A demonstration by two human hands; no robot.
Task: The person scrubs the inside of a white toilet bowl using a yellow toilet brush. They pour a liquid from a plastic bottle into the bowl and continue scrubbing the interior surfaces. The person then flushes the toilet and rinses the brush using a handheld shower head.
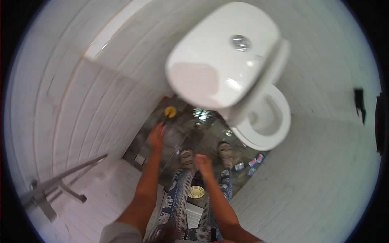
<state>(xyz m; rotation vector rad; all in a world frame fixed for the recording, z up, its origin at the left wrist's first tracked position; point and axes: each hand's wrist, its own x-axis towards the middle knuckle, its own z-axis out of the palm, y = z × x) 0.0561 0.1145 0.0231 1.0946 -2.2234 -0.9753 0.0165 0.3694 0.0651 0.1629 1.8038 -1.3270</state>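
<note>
Left hand (156,138): you are gripping a yellow-headed tool (170,112) by its dark handle (165,119), probably for reach, left of the toilet (223,52); right hand (204,164): hanging between your shoes (187,159), too blurred to tell whether fingers are spread or curled.

This is a small toilet room; whether it belongs to a home or a public building cannot be told. A white cistern (202,52) with a round metal flush button (240,42) fills the upper middle of the frame, its toilet bowl (282,121) right of centre. Pale panelled walls (91,101) close in around a dark, wet, shiny floor (176,137).
</note>
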